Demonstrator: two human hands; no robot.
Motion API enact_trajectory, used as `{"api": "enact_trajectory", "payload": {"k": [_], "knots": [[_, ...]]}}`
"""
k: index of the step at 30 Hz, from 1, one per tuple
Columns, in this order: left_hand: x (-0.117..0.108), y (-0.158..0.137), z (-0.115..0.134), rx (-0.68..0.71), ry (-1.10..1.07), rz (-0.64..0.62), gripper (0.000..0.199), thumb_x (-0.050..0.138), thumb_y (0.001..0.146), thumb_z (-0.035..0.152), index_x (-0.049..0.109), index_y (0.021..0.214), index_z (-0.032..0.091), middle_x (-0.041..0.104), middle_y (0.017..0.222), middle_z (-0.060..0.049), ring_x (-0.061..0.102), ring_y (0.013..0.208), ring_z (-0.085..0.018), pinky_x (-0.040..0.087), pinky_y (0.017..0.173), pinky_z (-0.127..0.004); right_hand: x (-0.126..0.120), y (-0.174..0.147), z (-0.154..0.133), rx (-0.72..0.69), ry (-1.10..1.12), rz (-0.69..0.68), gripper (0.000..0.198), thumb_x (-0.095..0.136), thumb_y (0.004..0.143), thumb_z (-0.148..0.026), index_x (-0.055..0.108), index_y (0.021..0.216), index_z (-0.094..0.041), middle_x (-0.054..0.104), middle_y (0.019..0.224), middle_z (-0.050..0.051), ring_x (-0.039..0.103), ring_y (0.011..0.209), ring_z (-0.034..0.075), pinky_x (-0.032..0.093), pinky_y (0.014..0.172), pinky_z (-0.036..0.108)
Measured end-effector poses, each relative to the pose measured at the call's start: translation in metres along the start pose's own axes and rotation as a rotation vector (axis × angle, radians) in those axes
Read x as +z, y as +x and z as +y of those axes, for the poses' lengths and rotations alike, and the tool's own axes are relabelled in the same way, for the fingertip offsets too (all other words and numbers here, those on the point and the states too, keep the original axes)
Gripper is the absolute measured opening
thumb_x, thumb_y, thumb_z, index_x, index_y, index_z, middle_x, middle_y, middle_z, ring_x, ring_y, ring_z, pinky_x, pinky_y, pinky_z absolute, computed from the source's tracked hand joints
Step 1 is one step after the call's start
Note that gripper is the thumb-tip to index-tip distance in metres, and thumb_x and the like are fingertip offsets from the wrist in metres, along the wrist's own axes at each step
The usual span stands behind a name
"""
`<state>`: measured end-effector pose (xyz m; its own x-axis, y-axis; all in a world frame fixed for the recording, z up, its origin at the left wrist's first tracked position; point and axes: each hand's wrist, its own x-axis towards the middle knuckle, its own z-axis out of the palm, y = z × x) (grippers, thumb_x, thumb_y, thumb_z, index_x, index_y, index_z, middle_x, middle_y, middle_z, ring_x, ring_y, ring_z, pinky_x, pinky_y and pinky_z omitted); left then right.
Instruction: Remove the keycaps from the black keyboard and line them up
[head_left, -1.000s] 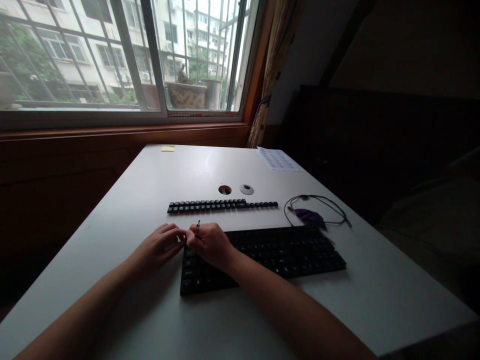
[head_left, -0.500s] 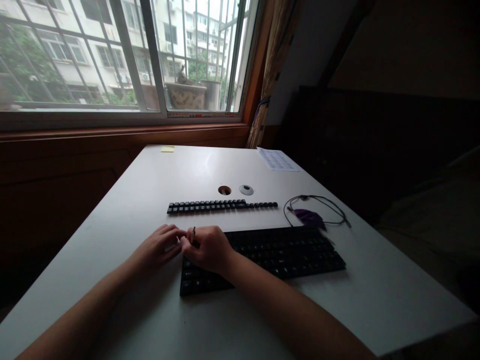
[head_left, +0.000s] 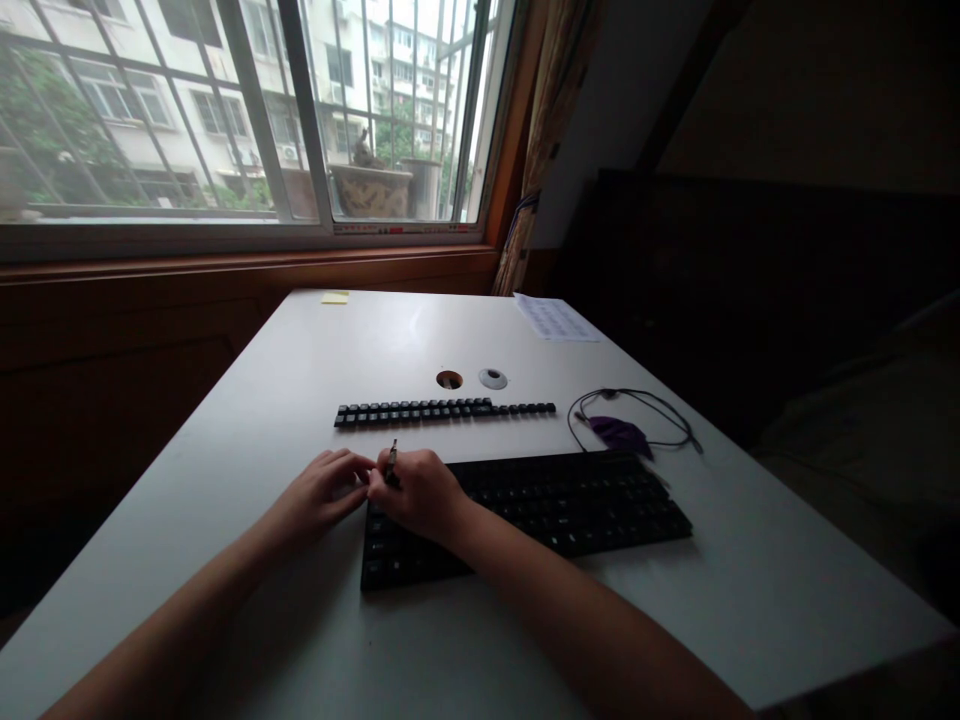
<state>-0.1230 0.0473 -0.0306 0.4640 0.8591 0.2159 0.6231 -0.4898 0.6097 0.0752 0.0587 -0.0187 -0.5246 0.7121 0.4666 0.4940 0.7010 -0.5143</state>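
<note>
A black keyboard (head_left: 555, 500) lies in front of me on the white table. My right hand (head_left: 416, 490) is over its upper left part, with the fingers closed around a thin, pointed metal tool (head_left: 392, 462). The tool's upper end sticks up from the fist; its lower end is hidden, and I cannot tell its exact kind. My left hand (head_left: 326, 490) reaches to the keyboard's upper left corner with its fingers stretched out and thumb apart. Its fingertips are close to those of the right hand. Behind the keyboard, small black keycaps (head_left: 412, 411) stand in two rows.
A looped black cable (head_left: 664, 405) and a purple cloth-like item (head_left: 619, 434) lie behind the keyboard's right end. Farther back are a round table hole (head_left: 449, 381), a grey cap (head_left: 493, 379), a printed sheet (head_left: 556, 318) and a yellow note pad (head_left: 335, 297). A barred window is beyond.
The right hand has shifted slightly to the right. The tool's visible end now stands higher and farther right. The left hand has hardly moved, and the keycap rows are unchanged.
</note>
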Motion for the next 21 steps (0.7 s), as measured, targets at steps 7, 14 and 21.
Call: {"api": "enact_trajectory", "payload": {"k": [7, 14, 21], "knots": [[0.0012, -0.0008, -0.0009, -0.024, 0.003, 0.011, 0.021, 0.058, 0.092, 0.037, 0.064, 0.105, 0.023, 0.067, 0.096, -0.004, 0.058, 0.091, -0.021, 0.046, 0.081, -0.034, -0.0076, -0.0003, 0.0005, 0.11, 0.151, 0.014, 0.016, 0.052, 0.088, -0.024, 0.058, 0.074, -0.018, 0.055, 0.055, -0.003, 0.052, 0.051, 0.01, 0.036, 0.052, 0.021], [-0.0005, -0.001, 0.0019, -0.006, -0.008, 0.011, 0.02, 0.056, 0.092, 0.036, 0.065, 0.105, 0.023, 0.066, 0.097, -0.005, 0.059, 0.092, -0.021, 0.048, 0.081, -0.033, -0.0095, 0.0, -0.0001, 0.104, 0.138, 0.023, 0.014, 0.053, 0.086, -0.023, 0.058, 0.074, -0.018, 0.055, 0.054, -0.003, 0.052, 0.05, 0.01, 0.037, 0.052, 0.021], [-0.0082, -0.0033, 0.0082, -0.027, -0.184, 0.023, 0.024, 0.052, 0.095, 0.038, 0.065, 0.103, 0.02, 0.062, 0.099, -0.006, 0.061, 0.087, -0.018, 0.051, 0.077, -0.029, -0.0089, 0.0021, 0.0038, 0.148, 0.183, 0.097, 0.017, 0.052, 0.086, -0.025, 0.057, 0.072, -0.018, 0.055, 0.056, -0.003, 0.051, 0.052, 0.01, 0.037, 0.053, 0.022]]}}
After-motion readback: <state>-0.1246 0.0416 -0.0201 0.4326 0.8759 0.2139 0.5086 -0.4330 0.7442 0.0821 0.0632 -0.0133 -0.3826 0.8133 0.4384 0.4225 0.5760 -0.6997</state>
